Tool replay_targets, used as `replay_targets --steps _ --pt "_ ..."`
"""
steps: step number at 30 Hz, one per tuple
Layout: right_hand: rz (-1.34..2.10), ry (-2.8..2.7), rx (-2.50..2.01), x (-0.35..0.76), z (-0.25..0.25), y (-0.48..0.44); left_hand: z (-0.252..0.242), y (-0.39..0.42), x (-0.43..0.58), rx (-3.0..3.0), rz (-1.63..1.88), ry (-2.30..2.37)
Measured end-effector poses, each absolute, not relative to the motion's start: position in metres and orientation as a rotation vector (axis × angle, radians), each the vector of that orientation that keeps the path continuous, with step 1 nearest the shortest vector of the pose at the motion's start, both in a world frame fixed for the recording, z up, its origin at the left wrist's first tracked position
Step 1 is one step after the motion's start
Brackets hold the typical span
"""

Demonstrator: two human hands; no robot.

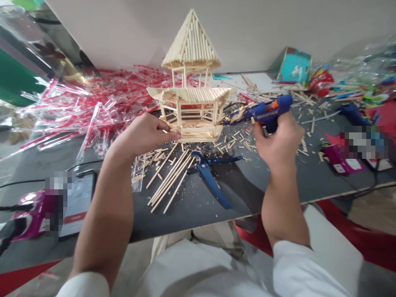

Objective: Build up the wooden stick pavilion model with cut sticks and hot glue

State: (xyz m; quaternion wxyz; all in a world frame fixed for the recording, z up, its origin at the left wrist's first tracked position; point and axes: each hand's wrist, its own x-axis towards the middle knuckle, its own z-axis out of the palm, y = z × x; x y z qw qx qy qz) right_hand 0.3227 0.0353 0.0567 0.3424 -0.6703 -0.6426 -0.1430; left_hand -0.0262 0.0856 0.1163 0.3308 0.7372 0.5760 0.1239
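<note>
A two-tier pagoda model (190, 82) built of thin wooden sticks stands on the dark table (198, 202). My left hand (145, 134) is closed on the model's base at its left corner, thumb along the bottom edge. My right hand (278, 138) grips a blue glue gun (262, 111) with an orange trigger part. The gun's nozzle points left and touches the lower right side of the model. Several long bare sticks (170, 177) lie fanned on the table in front of the model.
Blue-handled cutters (210, 175) lie open beside the sticks. Short stick offcuts (235, 142) litter the table. A heap of clear and red plastic wrappers (89, 105) fills the left. A phone (77, 202) and a pink object (29, 214) sit at the near left; colourful craft clutter (355, 86) at the right.
</note>
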Motion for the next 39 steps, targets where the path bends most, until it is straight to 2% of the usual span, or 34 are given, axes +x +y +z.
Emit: replay_targets --steps 39 --pt "-0.287 -1.664 -1.828 0.317 0.0643 0.0331 0.1142 0.0878 -0.0257 1.969 0.277 1.538"
